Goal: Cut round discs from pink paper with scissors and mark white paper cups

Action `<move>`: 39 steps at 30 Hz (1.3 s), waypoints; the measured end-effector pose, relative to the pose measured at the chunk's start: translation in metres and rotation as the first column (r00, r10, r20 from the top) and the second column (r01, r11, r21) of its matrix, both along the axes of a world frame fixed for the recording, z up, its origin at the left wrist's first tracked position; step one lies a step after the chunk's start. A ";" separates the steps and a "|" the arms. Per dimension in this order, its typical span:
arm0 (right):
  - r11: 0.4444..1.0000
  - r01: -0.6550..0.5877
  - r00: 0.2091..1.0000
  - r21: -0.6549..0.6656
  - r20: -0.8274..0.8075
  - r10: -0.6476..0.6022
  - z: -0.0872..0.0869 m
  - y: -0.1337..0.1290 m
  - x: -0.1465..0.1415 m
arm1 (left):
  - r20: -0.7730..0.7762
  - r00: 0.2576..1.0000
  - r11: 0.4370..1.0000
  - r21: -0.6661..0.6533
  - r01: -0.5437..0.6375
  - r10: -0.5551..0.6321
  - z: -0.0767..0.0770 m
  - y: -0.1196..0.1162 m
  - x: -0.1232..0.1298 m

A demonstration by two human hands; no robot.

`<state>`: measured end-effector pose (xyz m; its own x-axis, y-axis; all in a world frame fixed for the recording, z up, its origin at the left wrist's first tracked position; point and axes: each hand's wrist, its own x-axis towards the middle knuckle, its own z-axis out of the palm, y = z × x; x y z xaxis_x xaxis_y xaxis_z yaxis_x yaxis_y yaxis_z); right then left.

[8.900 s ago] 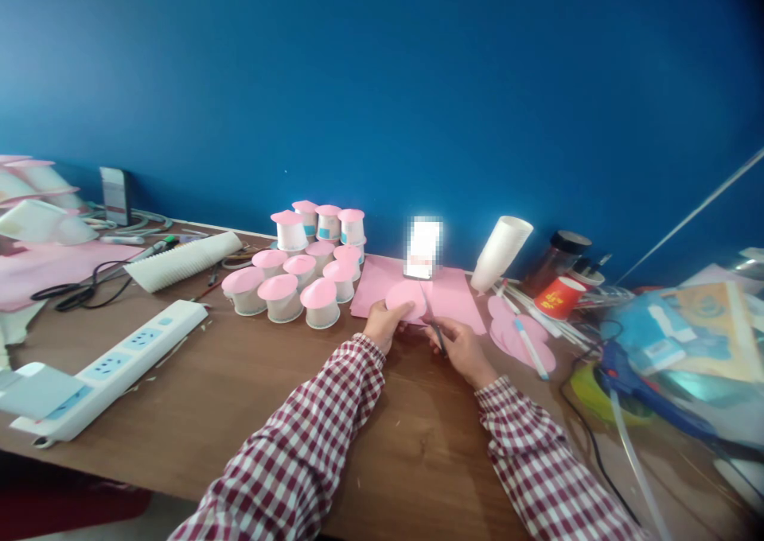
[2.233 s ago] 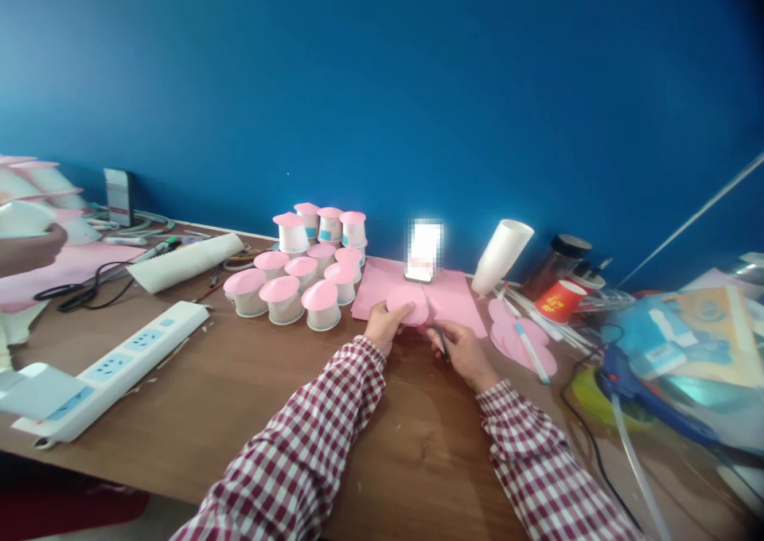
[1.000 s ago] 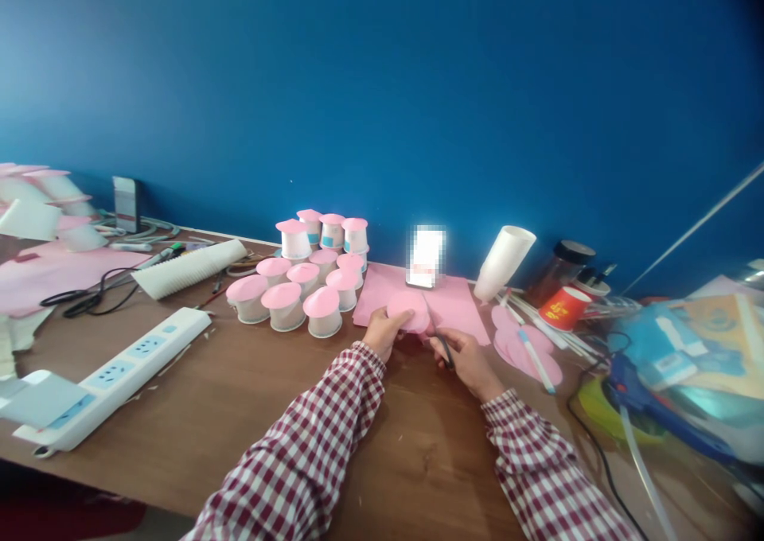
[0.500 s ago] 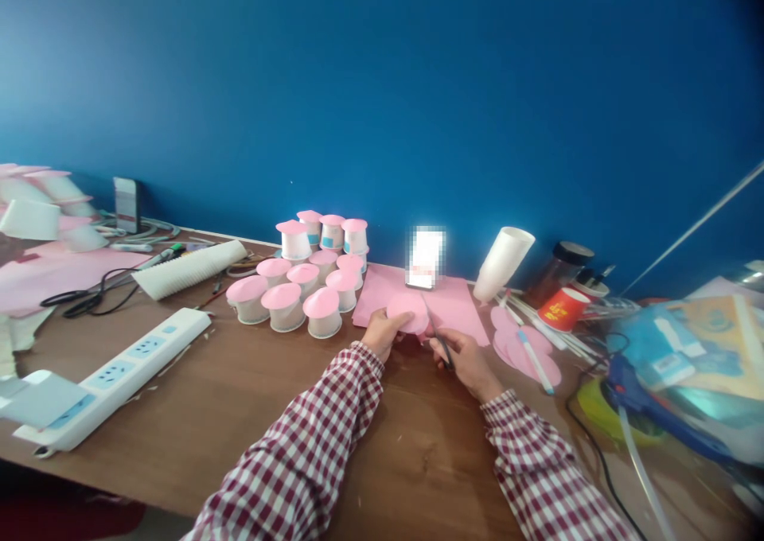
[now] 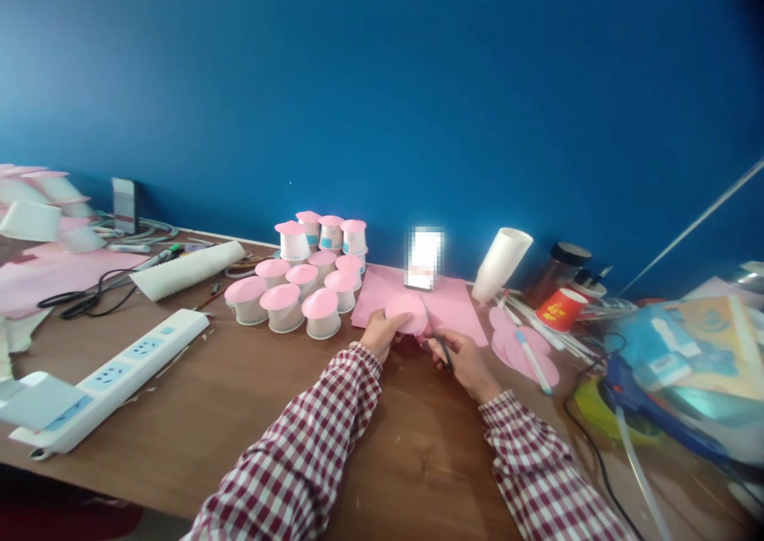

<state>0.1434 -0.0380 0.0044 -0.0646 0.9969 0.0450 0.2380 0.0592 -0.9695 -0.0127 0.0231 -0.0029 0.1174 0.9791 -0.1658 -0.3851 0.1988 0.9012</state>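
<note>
My left hand [image 5: 382,334] pinches a round pink paper disc [image 5: 404,313] by its left side, thumb on top. In my right hand [image 5: 464,360] is a pair of scissors [image 5: 443,352], fingers wrapped round the dark handles. The blades lie along the disc's right edge. Under and behind the disc rests a pink paper sheet [image 5: 462,310]. Several white paper cups with pink cone tops [image 5: 321,304] stand in a group left of my hands. More pink paper discs [image 5: 518,346] lie to the right, a marker [image 5: 534,362] across them.
A lit phone [image 5: 424,258], its screen blurred out, leans on the blue wall. A stack of white cups [image 5: 503,262] tilts beside it. At left lie another cup stack [image 5: 188,270] and a power strip [image 5: 119,374]. On the right are a red cup [image 5: 561,309] and a blue glue gun [image 5: 662,414].
Almost nothing differs. The whole view has shifted very slightly; both hands keep the same hold on the disc and the scissors.
</note>
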 end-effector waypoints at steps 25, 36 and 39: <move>1.000 0.001 1.000 0.006 -0.010 -0.001 0.000 0.001 0.000 | -0.014 1.000 1.000 0.022 0.015 -0.014 0.001 -0.002 0.002; 1.000 0.015 1.000 0.017 0.011 -0.015 0.003 0.000 -0.002 | -0.021 1.000 1.000 0.022 0.000 0.000 -0.001 -0.001 0.001; 0.999 0.020 1.000 0.026 0.014 -0.021 0.002 0.001 -0.002 | -0.023 1.000 1.000 0.018 -0.007 0.008 0.000 -0.001 0.001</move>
<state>0.1418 -0.0374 0.0060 -0.0449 0.9965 0.0699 0.2536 0.0791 -0.9641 -0.0114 0.0217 -0.0032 0.1064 0.9828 -0.1509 -0.3655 0.1798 0.9133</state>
